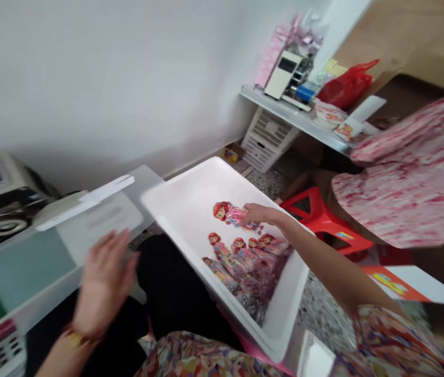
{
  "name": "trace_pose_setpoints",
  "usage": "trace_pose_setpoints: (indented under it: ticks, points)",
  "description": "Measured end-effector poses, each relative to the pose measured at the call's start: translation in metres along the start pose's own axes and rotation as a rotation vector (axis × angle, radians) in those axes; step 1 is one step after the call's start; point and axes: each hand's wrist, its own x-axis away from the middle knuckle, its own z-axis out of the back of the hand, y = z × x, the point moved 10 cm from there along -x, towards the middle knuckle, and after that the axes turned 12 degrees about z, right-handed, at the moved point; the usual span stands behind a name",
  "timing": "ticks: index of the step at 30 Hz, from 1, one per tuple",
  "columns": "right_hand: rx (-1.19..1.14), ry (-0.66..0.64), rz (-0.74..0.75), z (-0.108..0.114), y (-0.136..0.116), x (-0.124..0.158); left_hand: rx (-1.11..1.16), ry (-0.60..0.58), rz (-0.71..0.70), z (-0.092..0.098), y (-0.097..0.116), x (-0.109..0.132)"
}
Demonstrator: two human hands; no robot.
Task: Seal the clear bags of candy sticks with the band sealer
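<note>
White tray [182, 195]: inside it, the right hand [258, 214] grips a doll packet [233, 215] near the piled packets [245, 256]; outside it, the left hand [104, 277] hangs empty. Light pinching should prevent creasing.

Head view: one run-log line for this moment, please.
left hand: open, blurred, near worktable | right hand: gripping doll-figure packet within white tray | other packets: same tray

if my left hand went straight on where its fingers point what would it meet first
Probably the white strip, though the height of the left hand is unclear; if low, it might brush the pale sheet first.
</note>
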Motion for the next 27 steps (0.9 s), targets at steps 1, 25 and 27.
trace_pose_setpoints:
  ticks: [1, 25, 27]
  points:
    - [-0.046, -0.028, 0.098, -0.007, -0.04, -0.006, -0.029, -0.015, -0.081, -0.011, 0.026, -0.005]
    - [-0.991, -0.341, 1.014, -0.116, -0.42, -0.019, 1.315, -0.161, 0.921, -0.013, -0.124, -0.023]
    - [-1.06, -0.271, 0.934, -0.123, -0.422, -0.029, 1.299, -0.056, 0.942, -0.013, -0.137, -0.024]
